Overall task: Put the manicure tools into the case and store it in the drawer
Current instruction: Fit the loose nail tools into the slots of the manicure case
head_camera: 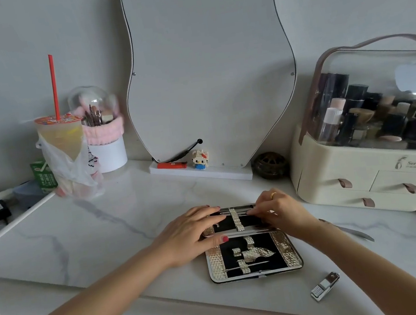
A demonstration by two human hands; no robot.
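Note:
An open manicure case (289, 250) with a black lining and gold textured trim lies flat on the marble tabletop. Thin metal tools sit under the gold strap (235, 219) in its far half. One slim tool (246, 266) is strapped in the near half. My left hand (193, 235) lies flat on the case's left side, thumb on the hinge line. My right hand (279, 210) pinches a thin metal tool (238, 212) at the far half's right edge. A nail clipper (325, 286) lies loose near the table's front edge. Another metal tool (356, 232) lies behind my right wrist.
A cream cosmetics organiser (361, 189) with drawers and a clear lid stands at the right. A wavy mirror (211, 71) leans on the wall, with a lighter (172, 165) and toy figure (200, 159) on its base. A drink cup (61, 140) in a bag and a brush holder (103, 134) stand at the back left.

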